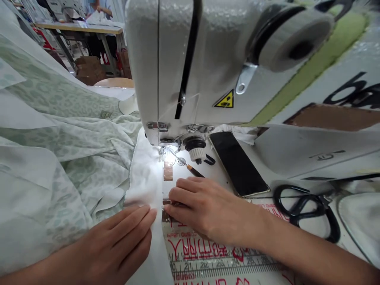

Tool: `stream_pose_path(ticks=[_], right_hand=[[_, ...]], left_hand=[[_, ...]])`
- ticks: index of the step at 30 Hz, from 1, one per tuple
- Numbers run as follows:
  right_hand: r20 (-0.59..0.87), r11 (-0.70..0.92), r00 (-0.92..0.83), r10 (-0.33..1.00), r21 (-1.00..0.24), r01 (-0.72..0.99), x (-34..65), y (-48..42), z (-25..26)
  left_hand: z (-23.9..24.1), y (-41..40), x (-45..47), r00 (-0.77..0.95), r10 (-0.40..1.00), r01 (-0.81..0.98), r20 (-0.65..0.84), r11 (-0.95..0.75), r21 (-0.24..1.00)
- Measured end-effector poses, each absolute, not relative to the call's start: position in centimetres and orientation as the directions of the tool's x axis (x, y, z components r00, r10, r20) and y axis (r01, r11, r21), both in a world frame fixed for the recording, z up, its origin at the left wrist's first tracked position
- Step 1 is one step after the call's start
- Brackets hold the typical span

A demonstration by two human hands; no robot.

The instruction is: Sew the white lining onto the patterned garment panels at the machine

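My left hand (118, 241) lies flat with its fingers stretched out on a white strip of fabric (145, 178) that runs up to the needle of a white sewing machine (190, 63). My right hand (204, 208) rests palm down beside it, its fingertips curled against the fabric's right edge near a small brown tab (168, 171). Nothing is gripped in either hand. Pale green patterned cloth (65, 158) is bunched to the left of the strip.
A black phone (239, 163) lies on the machine bed right of the needle. Black scissors (308, 209) sit further right. A taped ruler with red print (208, 261) runs along the table's front. A wooden table and a person stand at the far back left.
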State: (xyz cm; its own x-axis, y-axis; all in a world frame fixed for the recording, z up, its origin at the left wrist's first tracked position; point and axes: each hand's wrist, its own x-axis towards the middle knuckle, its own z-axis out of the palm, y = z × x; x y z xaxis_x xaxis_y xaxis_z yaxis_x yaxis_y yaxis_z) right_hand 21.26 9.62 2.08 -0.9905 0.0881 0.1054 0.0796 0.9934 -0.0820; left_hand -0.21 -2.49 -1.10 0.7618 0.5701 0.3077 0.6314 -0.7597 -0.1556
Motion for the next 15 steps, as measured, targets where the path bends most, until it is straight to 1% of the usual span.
stream_pose_path(ticks=[4, 6, 9, 11, 14, 15], right_hand=[[0.126, 0.993, -0.988, 0.09, -0.091, 0.078, 21.35, 9.63, 2.16], [0.121, 0.991, -0.989, 0.089, -0.107, 0.076, 21.43, 9.7, 2.34], [0.087, 0.978, -0.992, 0.096, -0.195, 0.078, 21.53, 9.93, 2.44], [0.088, 0.965, -0.988, 0.129, -0.24, 0.104, 21.6, 10.15, 2.24], [0.153, 0.959, -0.965, 0.212, -0.225, 0.174, 21.69, 10.5, 1.7], [0.168, 0.959, -0.961, 0.22, -0.218, 0.181, 21.72, 10.58, 1.56]], left_hand=[[-1.27, -2.87, -0.38, 0.768, 0.551, 0.619, 0.325, -0.769, -0.158], [-1.51, -3.15, -0.22, 0.761, 0.555, 0.623, 0.336, -0.77, -0.138], [-1.88, -3.41, 0.26, 0.748, 0.557, 0.633, 0.361, -0.762, -0.136], [-1.93, -3.46, 0.51, 0.754, 0.542, 0.627, 0.373, -0.763, -0.159], [-1.69, -3.43, 0.52, 0.744, 0.555, 0.632, 0.372, -0.766, -0.122], [-1.57, -3.42, 0.45, 0.737, 0.566, 0.638, 0.37, -0.763, -0.105]])
